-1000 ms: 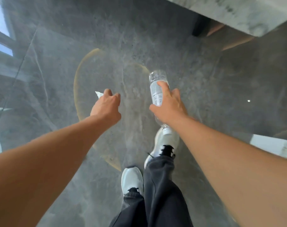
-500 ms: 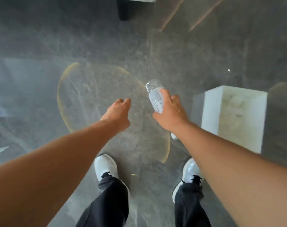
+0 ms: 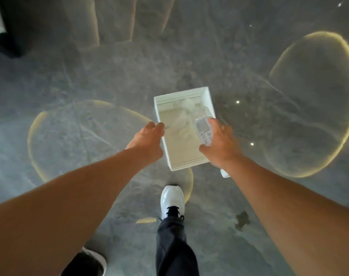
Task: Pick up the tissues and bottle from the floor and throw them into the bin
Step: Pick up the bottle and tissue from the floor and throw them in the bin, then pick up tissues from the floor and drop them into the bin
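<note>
Bottle [image 3: 204, 132] grasped in right hand [image 3: 221, 144] over bin [image 3: 189, 166]; left hand [image 3: 147, 138] clenched, contents unseen. Disposal step; next, release both grips above the opening.

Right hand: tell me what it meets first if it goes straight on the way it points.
The right hand, closed on the bottle, points forward and down over the white bin. It would probably enter the bin's open top and meet the pale crumpled contents inside, though depth is unclear.

Clear bottle [image 3: 204, 130] tilted over white bin [image 3: 187, 165] — tissues hidden.
</note>
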`<state>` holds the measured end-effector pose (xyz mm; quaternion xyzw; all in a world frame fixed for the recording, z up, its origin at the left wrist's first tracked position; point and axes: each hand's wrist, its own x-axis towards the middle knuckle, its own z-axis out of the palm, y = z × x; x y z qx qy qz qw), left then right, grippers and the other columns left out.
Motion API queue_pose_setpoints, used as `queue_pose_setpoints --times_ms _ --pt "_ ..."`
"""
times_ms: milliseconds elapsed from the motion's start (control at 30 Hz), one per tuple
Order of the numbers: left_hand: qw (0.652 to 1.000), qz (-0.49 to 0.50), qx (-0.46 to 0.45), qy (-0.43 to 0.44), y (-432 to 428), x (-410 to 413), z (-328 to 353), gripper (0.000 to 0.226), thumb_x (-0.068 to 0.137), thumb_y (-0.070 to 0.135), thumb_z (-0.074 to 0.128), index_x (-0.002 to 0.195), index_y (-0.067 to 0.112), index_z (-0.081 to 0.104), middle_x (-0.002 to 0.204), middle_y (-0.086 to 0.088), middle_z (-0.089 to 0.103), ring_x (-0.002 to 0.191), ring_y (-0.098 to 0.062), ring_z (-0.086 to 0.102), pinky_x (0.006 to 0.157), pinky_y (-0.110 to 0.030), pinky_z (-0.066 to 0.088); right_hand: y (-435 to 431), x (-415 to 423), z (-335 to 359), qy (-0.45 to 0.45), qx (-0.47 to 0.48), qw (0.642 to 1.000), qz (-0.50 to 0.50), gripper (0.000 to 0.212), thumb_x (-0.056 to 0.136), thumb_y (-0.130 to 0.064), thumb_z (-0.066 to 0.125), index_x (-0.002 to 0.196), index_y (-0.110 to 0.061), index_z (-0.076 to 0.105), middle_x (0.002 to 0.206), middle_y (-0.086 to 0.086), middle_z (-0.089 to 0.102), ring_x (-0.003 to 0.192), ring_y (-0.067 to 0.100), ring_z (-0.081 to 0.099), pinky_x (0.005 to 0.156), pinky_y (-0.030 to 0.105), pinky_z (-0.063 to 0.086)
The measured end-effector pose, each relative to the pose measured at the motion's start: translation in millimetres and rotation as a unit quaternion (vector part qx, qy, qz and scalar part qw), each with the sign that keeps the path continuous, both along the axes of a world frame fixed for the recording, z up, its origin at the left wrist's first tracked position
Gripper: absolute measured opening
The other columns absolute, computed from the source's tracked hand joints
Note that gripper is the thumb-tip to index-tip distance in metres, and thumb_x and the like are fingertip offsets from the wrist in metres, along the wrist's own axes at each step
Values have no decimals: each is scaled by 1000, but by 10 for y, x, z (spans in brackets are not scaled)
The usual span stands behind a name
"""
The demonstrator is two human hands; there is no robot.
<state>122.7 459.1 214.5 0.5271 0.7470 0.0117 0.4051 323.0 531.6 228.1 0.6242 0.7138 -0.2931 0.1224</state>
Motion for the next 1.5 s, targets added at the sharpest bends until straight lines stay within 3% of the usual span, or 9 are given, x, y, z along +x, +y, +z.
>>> queue_pose_setpoints --times_ms 233,400,700,867,967,1067,1233,1400,1500 --pt "999 -32 -6 -4 619 560 57 37 73 1 56 105 17 49 107 -5 49 95 -30 54 77 -43 54 365 571 -47 12 -16 998 -60 81 71 -32 69 138 -35 25 125 13 44 101 32 54 82 42 51" --pt "998 -39 -39 25 727 612 71 50 73 5 62 118 16 44 118 -9 42 101 -32 52 80 -47 53 478 454 -116 52 -25 997 -47 79 69 -41 72 135 -31 30 127 11 45 107 31 54 78 32 39" --pt "998 24 -34 53 483 38 231 58 77 4 63 130 14 41 125 -12 41 107 -35 54 85 -44 52 465 90 -42 29 -42 999 10 70 77 -39 64 136 -32 26 129 12 42 109 35 52 77 35 38" --pt "995 84 -22 53 140 -494 250 50 77 6 61 124 12 45 120 -12 43 104 -36 55 86 -46 52 290 -399 47 -4 -26 997 78 63 80 -37 60 133 -29 28 123 12 44 106 35 51 74 35 37" --pt "991 123 -22 47 -235 -854 278 52 75 8 62 124 12 46 120 -13 44 104 -38 55 87 -48 51 48 -829 87 0 -54 992 110 66 82 -36 59 137 -28 24 127 12 42 107 35 51 83 39 46" --pt "987 157 -22 39 -743 -1258 298 51 74 8 62 123 11 47 120 -14 45 105 -39 55 88 -47 51 -309 -1362 122 -23 -68 984 161 68 83 -38 58 139 -29 22 130 13 40 114 38 49 92 46 45" --pt "969 243 -18 40 -1908 -2110 340 46 73 5 58 118 13 51 118 -13 47 104 -37 56 88 -46 51 -1128 -2503 159 -28 -67 964 255 65 80 -38 61 136 -24 31 127 17 45 114 40 50 93 42 43" --pt "925 373 -53 57 -3521 -3014 325 37 71 10 58 108 14 55 111 -11 53 104 -35 56 81 -39 50 -2270 -3830 178 -28 -85 923 375 31 79 -36 59 106 -21 61 114 14 64 107 32 59 86 34 46" --pt "889 446 -90 57 -4628 -3336 303 35 71 12 58 105 13 57 107 -12 57 104 -35 56 85 -41 50 -3125 -4521 189 -28 -115 886 448 19 78 -33 58 91 -21 64 103 12 70 100 31 63 80 31 47"
